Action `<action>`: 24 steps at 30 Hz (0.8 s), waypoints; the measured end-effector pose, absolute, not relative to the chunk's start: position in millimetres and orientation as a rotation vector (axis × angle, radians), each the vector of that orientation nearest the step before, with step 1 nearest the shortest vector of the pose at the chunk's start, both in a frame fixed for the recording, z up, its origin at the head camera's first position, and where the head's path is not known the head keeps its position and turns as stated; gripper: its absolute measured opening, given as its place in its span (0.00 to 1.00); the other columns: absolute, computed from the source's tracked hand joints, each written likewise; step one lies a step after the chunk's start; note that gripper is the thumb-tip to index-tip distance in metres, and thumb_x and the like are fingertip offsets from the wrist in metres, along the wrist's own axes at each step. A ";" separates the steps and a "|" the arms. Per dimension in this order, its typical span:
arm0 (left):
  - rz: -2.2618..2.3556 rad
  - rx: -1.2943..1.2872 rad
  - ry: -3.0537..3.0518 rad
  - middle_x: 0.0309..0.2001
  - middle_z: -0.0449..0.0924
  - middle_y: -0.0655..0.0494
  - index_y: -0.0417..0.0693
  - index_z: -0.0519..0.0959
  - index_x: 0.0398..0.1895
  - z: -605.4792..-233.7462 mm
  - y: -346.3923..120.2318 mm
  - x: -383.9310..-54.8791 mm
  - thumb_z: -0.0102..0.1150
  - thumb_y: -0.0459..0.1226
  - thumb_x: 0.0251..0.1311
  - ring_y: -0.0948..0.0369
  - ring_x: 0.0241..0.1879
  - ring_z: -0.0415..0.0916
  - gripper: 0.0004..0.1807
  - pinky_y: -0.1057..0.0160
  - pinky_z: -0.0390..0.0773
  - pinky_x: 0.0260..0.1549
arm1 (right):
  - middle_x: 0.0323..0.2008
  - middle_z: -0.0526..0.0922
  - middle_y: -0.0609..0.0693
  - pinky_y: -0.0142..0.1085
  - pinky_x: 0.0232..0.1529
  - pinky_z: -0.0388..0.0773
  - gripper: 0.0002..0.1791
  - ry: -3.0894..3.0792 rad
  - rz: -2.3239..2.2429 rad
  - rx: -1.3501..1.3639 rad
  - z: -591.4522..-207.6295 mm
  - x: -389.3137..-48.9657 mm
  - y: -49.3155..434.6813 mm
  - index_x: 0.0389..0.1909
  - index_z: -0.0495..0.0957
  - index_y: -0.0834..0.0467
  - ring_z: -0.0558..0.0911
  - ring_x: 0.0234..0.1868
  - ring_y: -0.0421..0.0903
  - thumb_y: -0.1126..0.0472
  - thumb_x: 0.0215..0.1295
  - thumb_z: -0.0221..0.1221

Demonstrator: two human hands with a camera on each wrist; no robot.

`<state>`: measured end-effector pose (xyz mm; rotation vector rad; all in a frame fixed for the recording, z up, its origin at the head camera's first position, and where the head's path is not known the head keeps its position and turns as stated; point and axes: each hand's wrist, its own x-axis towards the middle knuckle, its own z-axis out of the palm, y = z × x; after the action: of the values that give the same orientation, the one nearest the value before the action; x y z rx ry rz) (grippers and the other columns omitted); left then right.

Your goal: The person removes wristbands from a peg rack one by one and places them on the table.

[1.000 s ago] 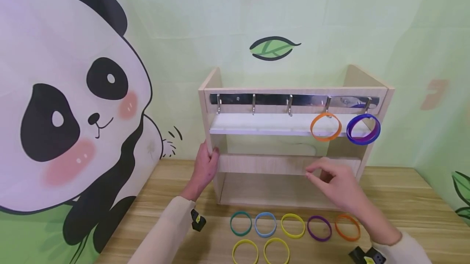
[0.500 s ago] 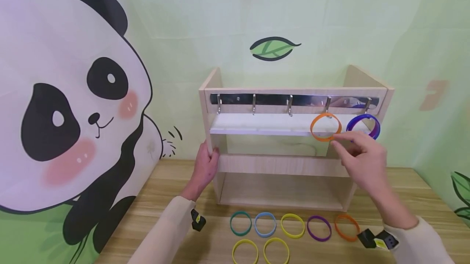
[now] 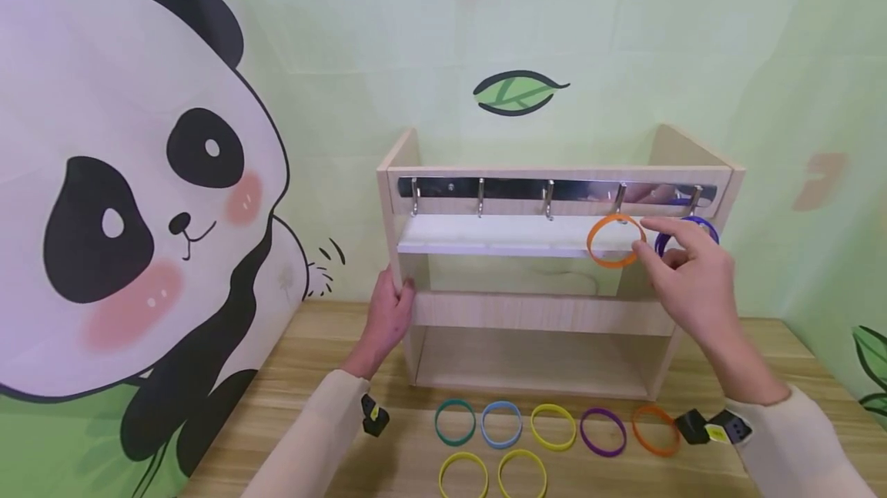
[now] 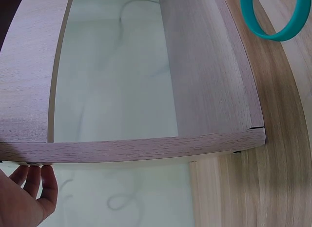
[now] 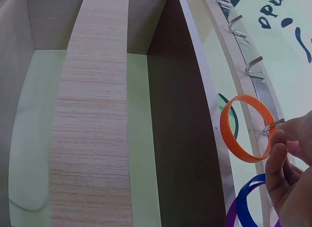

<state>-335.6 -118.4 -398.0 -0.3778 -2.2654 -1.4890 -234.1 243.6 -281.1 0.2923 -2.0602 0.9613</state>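
My left hand (image 3: 390, 312) grips the left side panel of a light wooden shelf (image 3: 485, 309); its fingers (image 4: 48, 185) touch the panel's outer face in the left wrist view. An orange silicone wristband (image 3: 590, 242) hangs on the fourth hook from the left of a metal hook rail (image 3: 513, 188). My right hand (image 3: 696, 275) pinches this band's right edge between thumb and index finger, close to the hook (image 5: 273, 125). On the rightmost hook hang a blue wristband (image 5: 242, 205) and a purple wristband (image 5: 232, 216), partly hidden behind my right hand.
On the wooden table (image 3: 326, 375) before the shelf lie teal (image 3: 436, 422), light blue (image 3: 483, 425), yellow (image 3: 533, 427), purple (image 3: 584, 432) and orange (image 3: 635, 430) wristbands in a row, with two more yellow ones nearer. A panda-printed backdrop (image 3: 333, 59) stands behind.
My right hand has moved up and to the right from in front of the middle board to the hanging orange wristband. My left hand stays on the side panel.
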 end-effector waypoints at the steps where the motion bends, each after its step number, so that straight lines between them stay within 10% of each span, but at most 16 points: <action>1: -1.488 -0.381 -2.263 0.55 0.67 0.43 0.44 0.60 0.67 -398.0 -118.4 -335.6 0.41 0.38 0.69 0.51 0.55 0.67 0.24 0.46 0.71 0.53 | 0.47 0.78 0.56 0.22 0.13 0.67 0.19 -2.079 0.956 0.287 -280.1 -234.7 243.8 0.51 0.80 0.61 0.71 0.16 0.31 0.66 0.57 0.65; 24: -1.475 -0.386 -2.272 0.55 0.67 0.43 0.45 0.60 0.68 -396.6 -118.2 -334.5 0.41 0.37 0.69 0.51 0.56 0.67 0.25 0.46 0.70 0.54 | 0.33 0.81 0.59 0.26 0.11 0.67 0.15 -2.221 0.907 0.207 -271.3 -244.5 241.9 0.46 0.80 0.63 0.71 0.15 0.38 0.59 0.61 0.62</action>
<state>-334.5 -118.2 -396.6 -0.3860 -2.2717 -1.4751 -244.5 241.9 -271.3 0.2071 -2.2209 0.9069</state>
